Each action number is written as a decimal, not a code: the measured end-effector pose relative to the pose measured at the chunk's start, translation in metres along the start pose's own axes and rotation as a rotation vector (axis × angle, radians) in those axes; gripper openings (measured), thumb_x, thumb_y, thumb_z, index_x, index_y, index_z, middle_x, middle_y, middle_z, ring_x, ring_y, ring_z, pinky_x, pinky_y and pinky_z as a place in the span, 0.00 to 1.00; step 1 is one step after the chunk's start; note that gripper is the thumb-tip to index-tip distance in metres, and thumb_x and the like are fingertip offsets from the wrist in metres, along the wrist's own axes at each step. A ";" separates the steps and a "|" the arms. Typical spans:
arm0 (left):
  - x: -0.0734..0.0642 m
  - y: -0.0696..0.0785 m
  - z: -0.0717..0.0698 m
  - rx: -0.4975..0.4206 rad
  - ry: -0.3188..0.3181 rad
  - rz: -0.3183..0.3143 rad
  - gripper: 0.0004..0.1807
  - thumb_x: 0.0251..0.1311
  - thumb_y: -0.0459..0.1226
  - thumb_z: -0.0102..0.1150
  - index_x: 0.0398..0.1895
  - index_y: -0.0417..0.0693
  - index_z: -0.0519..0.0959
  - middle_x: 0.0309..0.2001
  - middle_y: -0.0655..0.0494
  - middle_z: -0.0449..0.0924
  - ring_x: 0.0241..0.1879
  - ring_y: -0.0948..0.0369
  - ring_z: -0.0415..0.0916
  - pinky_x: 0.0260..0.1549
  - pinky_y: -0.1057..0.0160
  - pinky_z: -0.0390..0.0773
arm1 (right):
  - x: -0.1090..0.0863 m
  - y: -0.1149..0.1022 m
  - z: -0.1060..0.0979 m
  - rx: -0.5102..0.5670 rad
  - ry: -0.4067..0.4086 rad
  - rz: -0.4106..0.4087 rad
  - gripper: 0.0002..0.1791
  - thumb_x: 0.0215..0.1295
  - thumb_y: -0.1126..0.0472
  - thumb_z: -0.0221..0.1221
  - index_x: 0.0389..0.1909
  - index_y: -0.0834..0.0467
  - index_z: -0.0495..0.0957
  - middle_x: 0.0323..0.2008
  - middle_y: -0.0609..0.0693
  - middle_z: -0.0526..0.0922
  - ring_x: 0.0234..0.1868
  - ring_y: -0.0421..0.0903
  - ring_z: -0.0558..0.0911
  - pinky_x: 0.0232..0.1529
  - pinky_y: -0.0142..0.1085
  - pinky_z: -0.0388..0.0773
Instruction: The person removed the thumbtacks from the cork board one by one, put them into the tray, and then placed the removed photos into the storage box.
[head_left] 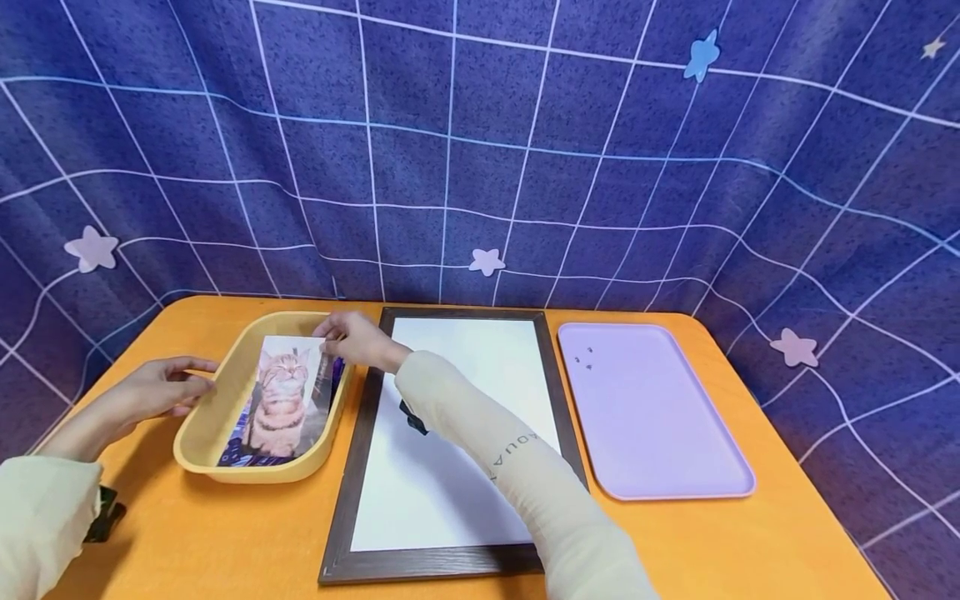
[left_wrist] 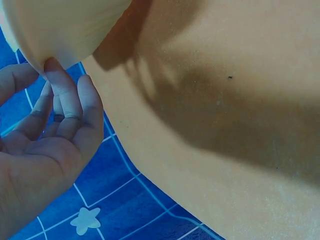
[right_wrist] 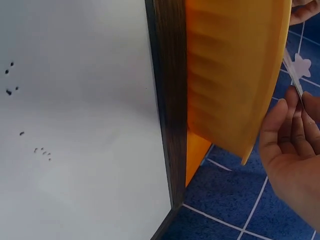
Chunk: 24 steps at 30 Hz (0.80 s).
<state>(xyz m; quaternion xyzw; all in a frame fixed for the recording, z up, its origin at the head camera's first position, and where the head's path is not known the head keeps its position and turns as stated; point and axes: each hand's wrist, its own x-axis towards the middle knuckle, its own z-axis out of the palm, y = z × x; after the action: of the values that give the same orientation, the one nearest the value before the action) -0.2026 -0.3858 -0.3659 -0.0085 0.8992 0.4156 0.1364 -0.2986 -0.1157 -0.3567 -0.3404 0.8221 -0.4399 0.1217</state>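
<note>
A yellow plastic basin (head_left: 197,437) stands at the left of the table. My left hand (head_left: 161,388) pinches its left rim, thumb and fingers meeting at the edge in the left wrist view (left_wrist: 62,107). Inside the basin lies a printed picture of an orange cat (head_left: 283,408), tilted, its lower end down in the basin. My right hand (head_left: 363,340) pinches the picture's upper right corner. Seen edge-on in the right wrist view, the picture (right_wrist: 292,70) sits between thumb and fingers. A purple printed picture (head_left: 337,372) shows partly beneath it; how many lie there is hidden.
Right of the basin lies a white board with a dark wooden frame (head_left: 352,508), under my right forearm. Farther right is a lilac tray (head_left: 660,417) with small dark marks at its upper left. A blue gridded curtain (head_left: 420,167) hangs behind the orange table (head_left: 247,533).
</note>
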 end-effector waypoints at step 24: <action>0.000 0.000 0.000 0.017 -0.007 -0.007 0.30 0.65 0.40 0.45 0.61 0.24 0.54 0.27 0.59 0.66 0.25 0.70 0.66 0.26 0.70 0.73 | -0.004 -0.001 0.002 -0.050 -0.045 0.076 0.20 0.62 0.63 0.55 0.55 0.62 0.72 0.55 0.54 0.75 0.57 0.45 0.73 0.51 0.25 0.70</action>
<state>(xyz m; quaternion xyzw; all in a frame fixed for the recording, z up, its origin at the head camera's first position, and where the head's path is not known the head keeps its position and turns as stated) -0.2025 -0.3860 -0.3654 -0.0092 0.9022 0.4075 0.1410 -0.2945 -0.1149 -0.3568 -0.3214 0.8423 -0.4066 0.1482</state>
